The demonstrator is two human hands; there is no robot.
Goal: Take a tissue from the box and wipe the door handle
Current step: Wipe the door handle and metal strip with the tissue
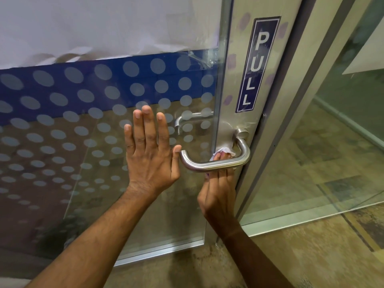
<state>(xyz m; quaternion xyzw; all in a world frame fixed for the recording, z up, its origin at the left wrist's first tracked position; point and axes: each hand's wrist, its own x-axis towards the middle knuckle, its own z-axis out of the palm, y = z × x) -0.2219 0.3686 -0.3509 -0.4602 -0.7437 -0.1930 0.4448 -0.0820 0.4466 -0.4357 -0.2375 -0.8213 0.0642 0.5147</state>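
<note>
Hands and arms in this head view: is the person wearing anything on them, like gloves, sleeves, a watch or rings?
Nothing is worn. The left hand and right hand are bare, with no gloves and no rings that show. Both forearms are uncovered right to the picture's lower edge, so no sleeve or cuff appears, and neither wrist carries a watch or band. The fingernails look short and unpainted.

A brushed, satin metal door handle point(216, 164) is gleaming softly against a glossy glass door point(104, 132) patterned with matt frosted dots. A crumpled white paper tissue point(225, 150) is pressing against the smooth steel, while the glossy blue PULL sticker point(256, 65) is reflecting light on the matt metal frame point(230, 84).
</note>
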